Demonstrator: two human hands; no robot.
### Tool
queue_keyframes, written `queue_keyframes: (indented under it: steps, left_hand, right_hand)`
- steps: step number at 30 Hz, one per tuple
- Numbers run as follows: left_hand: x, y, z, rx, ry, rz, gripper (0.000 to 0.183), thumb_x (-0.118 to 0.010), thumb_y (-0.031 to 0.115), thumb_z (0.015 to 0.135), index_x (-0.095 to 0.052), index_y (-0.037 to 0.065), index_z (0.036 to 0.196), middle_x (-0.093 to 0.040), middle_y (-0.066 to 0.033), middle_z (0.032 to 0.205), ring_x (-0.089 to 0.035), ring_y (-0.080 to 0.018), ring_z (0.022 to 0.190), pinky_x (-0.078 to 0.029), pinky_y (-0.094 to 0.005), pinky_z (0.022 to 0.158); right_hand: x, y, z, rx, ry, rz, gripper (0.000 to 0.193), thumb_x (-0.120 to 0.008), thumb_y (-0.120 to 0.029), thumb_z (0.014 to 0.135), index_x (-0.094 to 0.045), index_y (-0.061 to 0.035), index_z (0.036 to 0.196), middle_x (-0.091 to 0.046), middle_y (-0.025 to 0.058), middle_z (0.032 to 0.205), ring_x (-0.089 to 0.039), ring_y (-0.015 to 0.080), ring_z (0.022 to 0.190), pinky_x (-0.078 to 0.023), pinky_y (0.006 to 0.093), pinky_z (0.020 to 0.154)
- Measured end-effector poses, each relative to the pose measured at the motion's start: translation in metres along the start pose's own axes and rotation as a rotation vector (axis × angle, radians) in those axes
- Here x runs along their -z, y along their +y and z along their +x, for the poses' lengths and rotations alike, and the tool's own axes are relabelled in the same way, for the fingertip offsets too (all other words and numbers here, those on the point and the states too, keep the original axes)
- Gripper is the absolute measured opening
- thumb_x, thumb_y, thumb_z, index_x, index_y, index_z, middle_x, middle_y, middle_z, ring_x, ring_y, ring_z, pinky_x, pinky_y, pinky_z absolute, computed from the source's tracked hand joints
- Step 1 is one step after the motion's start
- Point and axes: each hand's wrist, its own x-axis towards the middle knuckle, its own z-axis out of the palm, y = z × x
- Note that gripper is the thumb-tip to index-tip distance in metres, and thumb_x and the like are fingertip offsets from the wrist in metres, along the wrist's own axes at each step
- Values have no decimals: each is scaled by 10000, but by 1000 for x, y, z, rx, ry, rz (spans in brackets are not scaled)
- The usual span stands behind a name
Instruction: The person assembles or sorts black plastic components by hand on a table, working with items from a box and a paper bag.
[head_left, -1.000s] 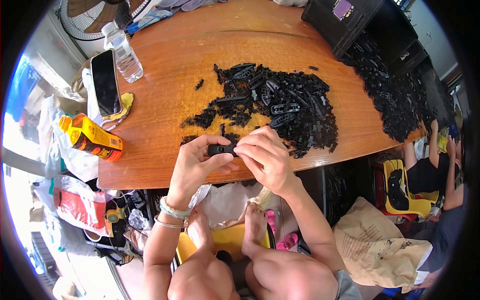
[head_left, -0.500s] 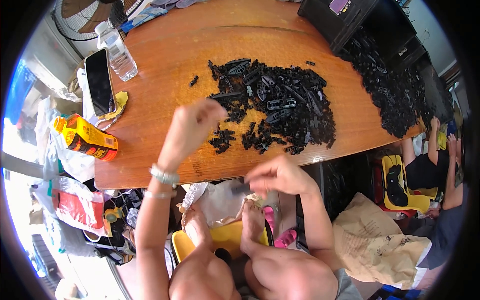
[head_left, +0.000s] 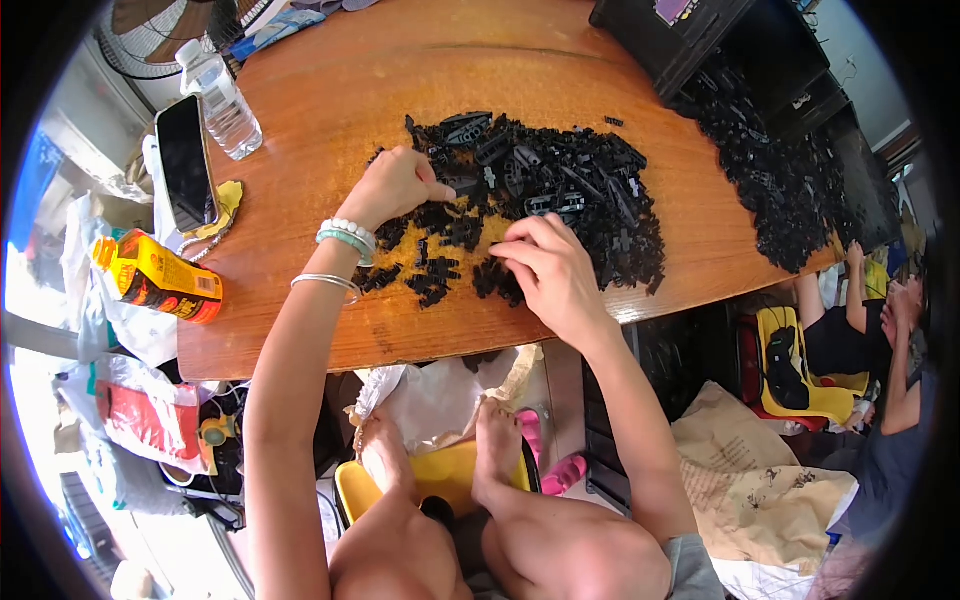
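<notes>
On the wooden table (head_left: pixel 330 60) lies a loose heap of black plastic parts (head_left: pixel 600 190), with larger long pieces at the back and small toothed bits at the front. My left hand (head_left: pixel 393 185) is at the heap's left edge, its fingers bent down among the parts. The thumb touches or nearly touches a dark piece; what the fingers hold is hidden. My right hand (head_left: pixel 552 268) hovers over the front of the heap, thumb and forefinger pinched together beside the small black bits (head_left: pixel 435 275). Anything in that pinch is too small to make out.
A phone (head_left: pixel 187 165), a clear water bottle (head_left: pixel 222 105) and an orange-yellow drink bottle (head_left: pixel 160 278) stand at the left. Another black heap (head_left: pixel 775 190) lies beside dark crates (head_left: pixel 665 40) at the right. A pale lined bag (head_left: pixel 430 400) hangs open below the table edge, near my feet.
My right hand has risen from above the open bag, where a blurred dark piece was by its fingers, to the heap. My left hand has moved slightly up, onto the heap's left side.
</notes>
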Motion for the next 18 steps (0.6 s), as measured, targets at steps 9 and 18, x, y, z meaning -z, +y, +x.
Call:
queue_keyframes:
  steps: [9, 18]
  left_hand:
    - [-13, -5, -44, -388, 358, -188, 339, -761, 82, 683, -533, 2, 921, -618, -116, 815, -595, -216, 721, -483, -314, 672]
    - [-22, -1, -94, -259, 347, -608, 274, -701, -28, 725, -512, 11, 920, -580, -34, 814, -537, -79, 704, -455, -219, 638]
  right_hand:
    - [-5, 8, 17, 100, -216, -105, 116, -669, -21, 713, -609, -50, 807, -569, 46, 913, -503, 228, 924, -371, 346, 790]
    - [-16, 10, 17, 101, -191, -83, 169, -690, -19, 694, -619, -55, 843, -571, 44, 869, -511, 224, 902, -360, 340, 786]
